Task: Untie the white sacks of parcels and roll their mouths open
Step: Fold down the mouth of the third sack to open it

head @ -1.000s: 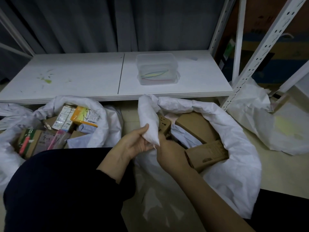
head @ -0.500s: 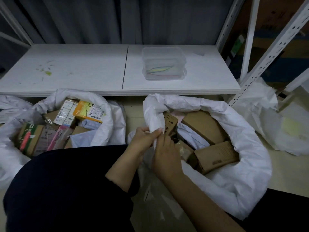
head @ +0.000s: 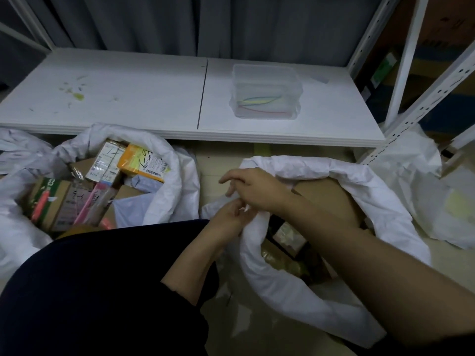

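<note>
— Location of white sack (head: 372, 201)?
— On floor (head: 221, 163), just in front of shelf (head: 128, 98); mouth open, cartons (head: 331, 196) inside.
— Hold?
— Gripped at rolled rim by left hand (head: 228, 218), pinched there by right hand (head: 257, 191).

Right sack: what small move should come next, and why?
Probably roll the near-left rim outward: left hand and right hand both grip the right sack there, where the edge looks bunched, while its far side already looks rolled.
</note>
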